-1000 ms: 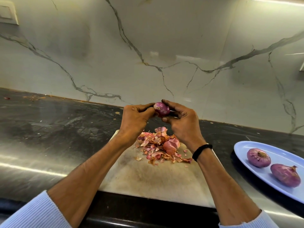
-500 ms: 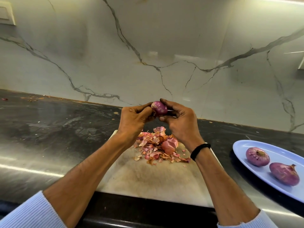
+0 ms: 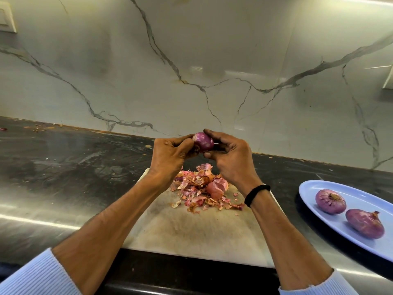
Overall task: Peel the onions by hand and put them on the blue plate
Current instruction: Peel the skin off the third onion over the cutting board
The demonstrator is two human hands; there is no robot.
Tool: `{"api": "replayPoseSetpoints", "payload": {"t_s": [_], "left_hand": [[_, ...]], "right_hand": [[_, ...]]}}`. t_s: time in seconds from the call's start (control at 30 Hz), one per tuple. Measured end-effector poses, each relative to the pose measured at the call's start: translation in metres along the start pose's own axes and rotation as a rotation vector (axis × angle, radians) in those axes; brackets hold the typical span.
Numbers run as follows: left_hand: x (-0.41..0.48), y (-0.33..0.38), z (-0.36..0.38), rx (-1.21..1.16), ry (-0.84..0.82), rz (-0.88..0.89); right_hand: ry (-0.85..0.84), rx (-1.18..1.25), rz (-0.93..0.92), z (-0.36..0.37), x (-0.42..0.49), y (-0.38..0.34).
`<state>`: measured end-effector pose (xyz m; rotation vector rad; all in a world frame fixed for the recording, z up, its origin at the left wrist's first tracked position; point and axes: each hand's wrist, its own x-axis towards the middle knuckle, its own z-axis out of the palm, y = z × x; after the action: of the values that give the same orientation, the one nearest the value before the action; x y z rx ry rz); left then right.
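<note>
Both hands, left hand (image 3: 170,155) and right hand (image 3: 228,160), grip one onion (image 3: 203,142) in mid-air above the cutting board (image 3: 191,231), fingers curled around it. It looks nearly peeled. Two peeled onions (image 3: 330,201) lie on the blue plate (image 3: 308,188) at right. Loose skins (image 3: 200,188) are piled on the board; placement remains.

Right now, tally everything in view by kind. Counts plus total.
Onions: 3 (held onion, far plated onion, near plated onion)
Blue plate: 1
Cutting board: 1
Peel pile: 1 (a rounded pink piece in it may be another onion; cannot tell)
Total: 6
</note>
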<state>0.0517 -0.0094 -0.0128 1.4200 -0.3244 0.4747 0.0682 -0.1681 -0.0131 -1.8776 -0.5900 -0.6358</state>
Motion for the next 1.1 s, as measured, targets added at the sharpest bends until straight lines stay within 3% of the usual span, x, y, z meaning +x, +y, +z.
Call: {"api": "replayPoseSetpoints", "payload": {"t_s": [0.27, 0.47, 1.1], "left_hand": [[-0.005, 0.005, 0.005, -0.069, -0.025, -0.025], [-0.003, 0.005, 0.002, 0.025, 0.042, 0.026], [0.0, 0.007, 0.001, -0.148, 0.131, -0.121]], "right_hand": [[-0.007, 0.01, 0.018, -0.002, -0.001, -0.002], [-0.02, -0.03, 0.01, -0.001, -0.001, -0.006], [0.035, 0.223, 0.148, -0.003, 0.0, -0.013]]}}
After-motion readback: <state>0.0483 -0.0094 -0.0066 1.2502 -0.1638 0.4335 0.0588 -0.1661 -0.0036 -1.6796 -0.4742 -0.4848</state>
